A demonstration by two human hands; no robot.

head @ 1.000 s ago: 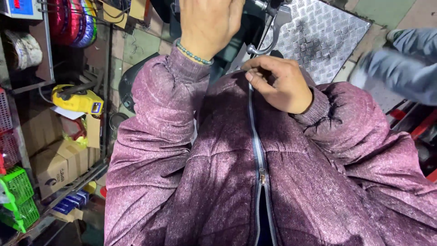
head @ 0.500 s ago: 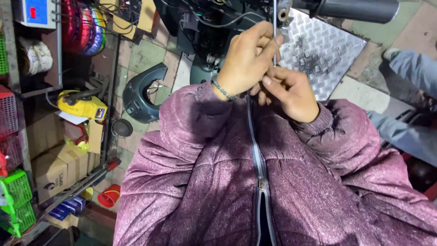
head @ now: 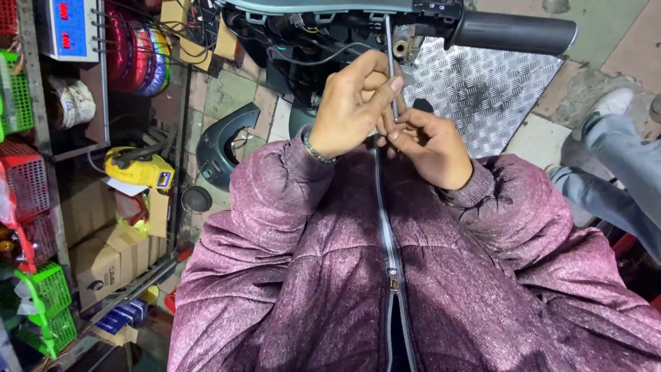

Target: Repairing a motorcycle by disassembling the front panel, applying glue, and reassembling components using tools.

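My left hand (head: 352, 103) and my right hand (head: 428, 146) meet in front of my chest, both pinching a thin metal rod or cable (head: 390, 62) that runs straight up to the scooter handlebar (head: 385, 8). The left thumb and fingers close on it higher up, the right fingers just below. A black rubber grip (head: 515, 32) ends the handlebar on the right. Loose black wires (head: 310, 41) hang under the handlebar. My purple zipped jacket fills the lower view.
A chequered metal footplate (head: 482, 83) lies under the handlebar. A dark plastic scooter panel (head: 224, 141) rests on the tiled floor. Shelves at left hold a yellow tool (head: 138, 167), cardboard boxes (head: 103, 258) and green baskets (head: 48, 296). Another person's leg and shoe (head: 606, 145) are at right.
The view has tilted down from the handlebar. My left hand came down from above and joined the right hand on the thin rod.
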